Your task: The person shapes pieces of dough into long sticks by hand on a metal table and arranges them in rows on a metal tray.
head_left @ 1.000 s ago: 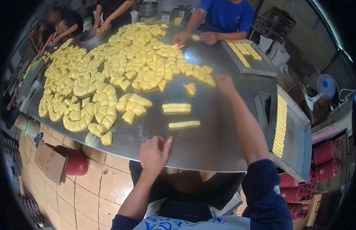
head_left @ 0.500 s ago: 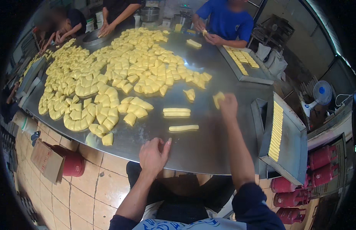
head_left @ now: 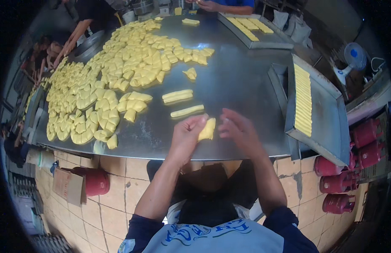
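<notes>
Near the front edge of the steel table, my left hand pinches a small flat yellow dough piece between thumb and fingers. Just right of it, my right hand hangs with fingers apart and nothing in them. Beyond my hands lie a single dough strip and a pair of strips. A loose scrap sits farther back. A large spread of cut dough pieces covers the left of the table.
At the right, a metal tray holds a row of strips; another tray stands behind it. Co-workers work at the back left, one at the back right. Red gas cylinders and a fan are beyond the right edge.
My right hand picked up a dough piece and came back toward me; that piece is now in my left hand. My left hand rose off the table's edge, and my right fingers opened.
</notes>
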Motion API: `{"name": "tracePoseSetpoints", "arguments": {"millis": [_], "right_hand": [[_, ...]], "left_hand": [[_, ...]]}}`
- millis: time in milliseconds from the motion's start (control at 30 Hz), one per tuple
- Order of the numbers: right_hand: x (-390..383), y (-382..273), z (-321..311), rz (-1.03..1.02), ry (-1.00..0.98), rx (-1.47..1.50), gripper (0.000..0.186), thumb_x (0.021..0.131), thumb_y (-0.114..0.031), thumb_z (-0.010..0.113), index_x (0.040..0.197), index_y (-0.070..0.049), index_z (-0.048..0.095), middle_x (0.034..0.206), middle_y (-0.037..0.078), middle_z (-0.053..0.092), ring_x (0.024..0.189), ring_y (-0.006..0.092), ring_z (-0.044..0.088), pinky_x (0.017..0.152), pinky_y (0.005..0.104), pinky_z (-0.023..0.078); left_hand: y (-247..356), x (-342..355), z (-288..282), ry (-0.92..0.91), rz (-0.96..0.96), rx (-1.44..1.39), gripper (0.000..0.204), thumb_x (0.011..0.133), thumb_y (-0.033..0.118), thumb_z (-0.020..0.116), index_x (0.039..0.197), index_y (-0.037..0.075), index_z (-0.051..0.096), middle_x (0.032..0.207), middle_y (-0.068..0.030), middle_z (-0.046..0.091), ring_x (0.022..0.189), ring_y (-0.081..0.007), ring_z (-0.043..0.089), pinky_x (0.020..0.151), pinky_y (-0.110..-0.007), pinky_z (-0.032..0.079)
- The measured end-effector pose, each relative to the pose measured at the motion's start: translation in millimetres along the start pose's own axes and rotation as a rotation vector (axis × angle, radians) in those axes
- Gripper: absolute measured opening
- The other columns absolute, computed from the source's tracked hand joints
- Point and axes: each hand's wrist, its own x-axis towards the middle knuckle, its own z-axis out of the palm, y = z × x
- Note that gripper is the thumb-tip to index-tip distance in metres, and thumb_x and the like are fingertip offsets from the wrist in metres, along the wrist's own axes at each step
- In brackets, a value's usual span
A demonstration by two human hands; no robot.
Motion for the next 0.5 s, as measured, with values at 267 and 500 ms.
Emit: {"name": "tracePoseSetpoints", "arguments": {"millis": [267, 500], "right_hand": [[-9, 4, 3, -0.262, -0.065, -0.373, 0.023, 0.085, -0.009, 0.065, 0.104, 0.003, 0.062, 0.090, 0.008, 0.067, 0.082, 0.0125, 0.064, 0.073, 0.0273, 0.053], [-14, 2, -4, -0.078, -0.176, -0.112, 0.025, 0.086, -0.002, 0.063, 0.111, 0.002, 0.063, 0.097, 0.010, 0.068, 0.086, 0.0118, 0.064, 0.074, 0.0270, 0.053]], "left_hand": [[-2, -11, 13, -0.066, 0.004, 0.018, 0.042, 0.097, 0.027, 0.055, 0.124, -0.004, 0.051, 0.114, -0.0114, 0.060, 0.101, -0.0143, 0.058, 0.085, -0.029, 0.049], [-3, -18, -3, -0.177, 0.036, 0.260, 0.033, 0.087, 0.010, 0.068, 0.117, -0.001, 0.059, 0.107, -0.0073, 0.065, 0.093, -0.0107, 0.060, 0.081, -0.025, 0.049]]}}
